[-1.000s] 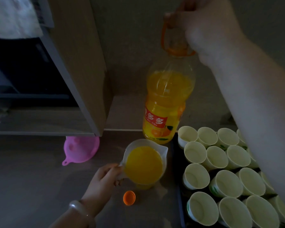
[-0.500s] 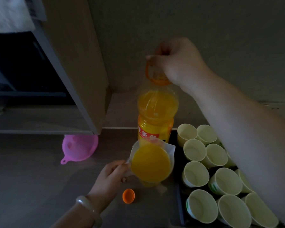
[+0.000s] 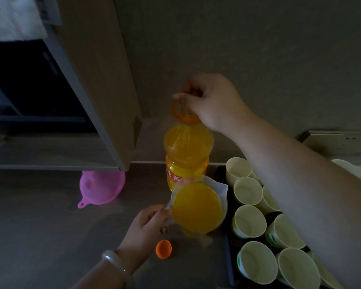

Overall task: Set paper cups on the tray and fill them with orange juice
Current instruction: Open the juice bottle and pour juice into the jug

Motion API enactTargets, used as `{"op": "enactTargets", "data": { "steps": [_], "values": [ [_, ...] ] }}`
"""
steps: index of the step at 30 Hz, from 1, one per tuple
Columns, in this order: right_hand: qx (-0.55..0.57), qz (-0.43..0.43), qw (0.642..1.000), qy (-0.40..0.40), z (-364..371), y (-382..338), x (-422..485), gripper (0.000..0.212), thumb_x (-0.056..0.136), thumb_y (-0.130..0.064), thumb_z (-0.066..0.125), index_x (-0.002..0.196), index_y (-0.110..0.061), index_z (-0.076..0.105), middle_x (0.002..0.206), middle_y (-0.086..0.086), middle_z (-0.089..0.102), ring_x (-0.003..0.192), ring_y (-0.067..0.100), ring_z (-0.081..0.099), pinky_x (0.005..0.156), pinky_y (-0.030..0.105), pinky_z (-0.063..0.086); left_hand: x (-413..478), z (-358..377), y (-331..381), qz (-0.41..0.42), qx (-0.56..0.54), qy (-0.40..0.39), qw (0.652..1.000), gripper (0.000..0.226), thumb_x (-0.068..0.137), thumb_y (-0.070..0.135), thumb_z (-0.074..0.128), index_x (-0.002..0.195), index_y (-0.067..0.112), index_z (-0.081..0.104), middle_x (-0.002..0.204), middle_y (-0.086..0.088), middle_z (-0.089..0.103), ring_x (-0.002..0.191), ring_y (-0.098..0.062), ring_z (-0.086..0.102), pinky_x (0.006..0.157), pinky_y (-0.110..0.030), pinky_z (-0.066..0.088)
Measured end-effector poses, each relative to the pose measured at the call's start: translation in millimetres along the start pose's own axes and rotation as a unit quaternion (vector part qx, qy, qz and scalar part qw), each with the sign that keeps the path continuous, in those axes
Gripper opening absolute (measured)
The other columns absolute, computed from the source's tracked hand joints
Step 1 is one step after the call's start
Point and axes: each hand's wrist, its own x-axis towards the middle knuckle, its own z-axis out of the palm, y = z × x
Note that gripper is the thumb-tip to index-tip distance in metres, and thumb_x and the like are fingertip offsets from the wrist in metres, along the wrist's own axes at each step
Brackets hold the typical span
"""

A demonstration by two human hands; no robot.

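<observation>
The right grip (image 3: 213, 103) is clamped on the juice bottle (image 3: 188, 151) at its neck ring; the left grip (image 3: 148, 224) pinches the jug (image 3: 196, 207) by its handle — full, just in front of the bottle.

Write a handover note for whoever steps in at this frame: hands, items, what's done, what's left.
Left hand: holds the handle of the jug, which is full of orange juice, beside the tray.
Right hand: grips the top of the juice bottle, upright behind the jug; its base is hidden.
The cap lies on the counter; the pink funnel is further left.
Done: paper cups are on the tray.
Left: every visible cup is empty, so pour.
</observation>
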Motion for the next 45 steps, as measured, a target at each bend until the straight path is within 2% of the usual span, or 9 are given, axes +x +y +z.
{"op": "enactTargets", "data": {
  "steps": [11,16,20,24,28,31,35,39,45],
  "values": [
    [0.060,-0.034,0.998,-0.014,3.0,3.6,-35.6,0.006,0.090,-0.027,0.066,0.086,-0.030,0.069,0.074,-0.023,0.059,0.078,-0.010,0.058,0.067,0.006,0.041,-3.2,1.6,5.8,-0.005,0.016,0.007,1.000,0.047,0.075,0.040,0.053,0.073,-0.006,0.062,0.063,-0.008,0.054,0.058,-0.009,0.049,0.055,-0.016,0.039],
    [0.014,-0.061,0.991,0.117,-0.8,9.0,-66.6,0.023,0.091,-0.027,0.063,0.111,-0.018,0.070,0.099,-0.014,0.056,0.096,-0.001,0.056,0.083,0.011,0.042,-3.7,1.9,5.1,-0.016,0.004,0.007,1.000,0.047,0.077,0.039,0.051,0.078,-0.006,0.064,0.066,-0.008,0.058,0.059,-0.008,0.053,0.056,-0.017,0.041],
    [0.103,-0.060,0.973,0.196,5.4,-7.7,-127.0,0.011,0.092,-0.017,0.058,0.087,-0.012,0.067,0.076,-0.004,0.059,0.069,0.007,0.054,0.063,0.016,0.041,-6.8,5.7,3.5,-0.031,-0.031,0.021,0.999,0.032,0.079,0.036,0.058,0.073,0.006,0.068,0.062,-0.004,0.061,0.058,-0.008,0.055,0.056,-0.017,0.043],
    [0.212,0.075,0.974,0.018,38.4,-16.1,-188.6,0.037,0.088,-0.036,0.056,0.061,-0.010,0.056,0.053,0.006,0.051,0.050,0.016,0.047,0.048,0.031,0.037,-11.5,5.9,0.3,0.002,-0.058,0.003,0.998,0.045,0.064,0.052,0.059,0.071,0.008,0.069,0.071,-0.011,0.064,0.070,-0.017,0.059,0.070,-0.034,0.045],
    [0.136,0.228,0.956,-0.121,69.1,-10.4,-221.1,0.045,0.082,-0.051,0.055,0.070,-0.008,0.063,0.064,0.008,0.064,0.065,0.022,0.060,0.061,0.041,0.048,-16.9,9.3,-0.2,-0.007,-0.043,-0.031,0.999,0.036,0.086,0.045,0.053,0.088,0.015,0.073,0.091,-0.010,0.072,0.093,-0.024,0.067,0.090,-0.044,0.048],
    [0.173,0.343,0.911,-0.149,81.0,-12.1,-228.3,0.024,0.090,-0.042,0.060,0.074,-0.027,0.070,0.067,-0.006,0.068,0.067,0.010,0.061,0.067,0.028,0.046,-22.4,17.0,-4.8,-0.016,-0.040,-0.026,0.999,0.043,0.100,0.036,0.040,0.080,0.018,0.074,0.081,0.001,0.073,0.083,-0.012,0.068,0.082,-0.027,0.048],
    [0.381,0.439,0.810,-0.072,100.2,-16.9,-226.4,0.026,0.093,-0.034,0.060,0.077,-0.050,0.073,0.085,-0.023,0.072,0.090,-0.009,0.064,0.096,0.023,0.045,-29.0,25.6,-8.1,0.039,0.018,-0.027,0.999,0.046,0.099,0.048,0.038,0.085,0.015,0.067,0.081,-0.001,0.069,0.082,-0.013,0.065,0.077,-0.028,0.050],
    [0.472,0.496,0.728,0.041,113.8,-22.8,-224.5,0.018,0.085,-0.040,0.066,0.079,-0.028,0.078,0.091,-0.011,0.075,0.091,-0.001,0.068,0.096,0.029,0.048,-31.0,25.5,-18.0,0.144,0.135,-0.033,0.980,0.042,0.097,0.041,0.025,0.090,0.023,0.063,0.089,0.008,0.061,0.091,-0.017,0.059,0.087,-0.041,0.045],
    [0.407,0.517,0.748,0.090,116.9,-25.6,-222.1,0.030,0.092,-0.034,0.061,0.077,-0.013,0.075,0.071,-0.005,0.073,0.065,-0.002,0.064,0.059,0.012,0.044,-30.4,18.7,-20.2,0.173,0.116,0.034,0.978,0.047,0.097,0.039,0.026,0.084,0.021,0.068,0.087,0.005,0.067,0.092,-0.016,0.063,0.082,-0.033,0.047]
  ]
}}
